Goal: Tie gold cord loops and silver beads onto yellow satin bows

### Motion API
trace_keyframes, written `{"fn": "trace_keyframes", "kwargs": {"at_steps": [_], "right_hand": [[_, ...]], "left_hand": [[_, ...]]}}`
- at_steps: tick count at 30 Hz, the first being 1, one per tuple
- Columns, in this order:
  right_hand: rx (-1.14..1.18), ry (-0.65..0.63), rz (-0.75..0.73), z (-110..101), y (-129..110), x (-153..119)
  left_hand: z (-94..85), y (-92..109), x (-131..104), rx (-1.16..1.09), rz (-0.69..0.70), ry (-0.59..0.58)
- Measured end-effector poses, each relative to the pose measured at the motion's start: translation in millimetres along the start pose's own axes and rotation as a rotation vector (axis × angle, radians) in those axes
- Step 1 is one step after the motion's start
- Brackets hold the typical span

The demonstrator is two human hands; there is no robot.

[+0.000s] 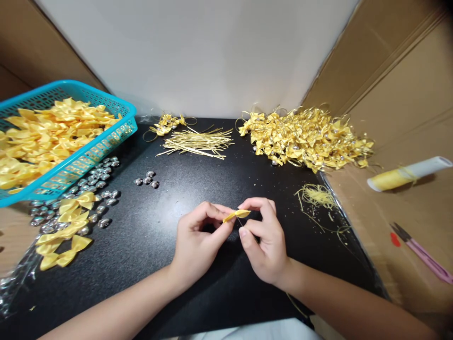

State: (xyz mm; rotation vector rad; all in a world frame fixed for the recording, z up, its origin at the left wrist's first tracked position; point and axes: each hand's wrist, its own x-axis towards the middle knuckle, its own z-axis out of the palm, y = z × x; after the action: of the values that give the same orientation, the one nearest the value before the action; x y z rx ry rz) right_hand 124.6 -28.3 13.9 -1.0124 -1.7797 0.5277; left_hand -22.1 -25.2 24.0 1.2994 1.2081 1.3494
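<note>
My left hand [200, 238] pinches one end of a small yellow ribbon bow [238, 215] between thumb and fingers, just above the black table [159, 264]. On the other side, my right hand [265, 241] is closed, thumb against a finger, on what looks like a thin needle [241, 223] whose end meets the middle of the bow. One raised finger of this hand is close to the bow's right wing. A yellow thread [296, 304] trails below my right forearm. Whether it joins the needle is hidden.
At left stands a blue basket [132, 111] of yellow bows, with loose bows [63, 233] and silver beads [102, 177] beside it. Gold ties [198, 141] and a pile of finished bows [307, 139] lie at the back. Thread [318, 196], pink snips [424, 257] and a roll [406, 174] are right.
</note>
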Motion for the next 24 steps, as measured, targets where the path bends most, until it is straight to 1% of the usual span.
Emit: {"fn": "trace_keyframes", "kwargs": {"at_steps": [8, 18, 24], "right_hand": [[-0.013, 0.000, 0.004, 1.1, 0.1, -1.0], [-0.082, 0.036, -0.052, 1.3, -2.1, -1.2], [-0.121, 0.054, -0.041, 3.8, -4.8, -2.8]], "left_hand": [[1.3, 0.7, 0.4, 0.010, -0.017, 0.011], [2.1, 1.0, 0.0, 0.006, 0.011, 0.008], [3.3, 1.2, -2.8, 0.041, 0.033, -0.009]]}}
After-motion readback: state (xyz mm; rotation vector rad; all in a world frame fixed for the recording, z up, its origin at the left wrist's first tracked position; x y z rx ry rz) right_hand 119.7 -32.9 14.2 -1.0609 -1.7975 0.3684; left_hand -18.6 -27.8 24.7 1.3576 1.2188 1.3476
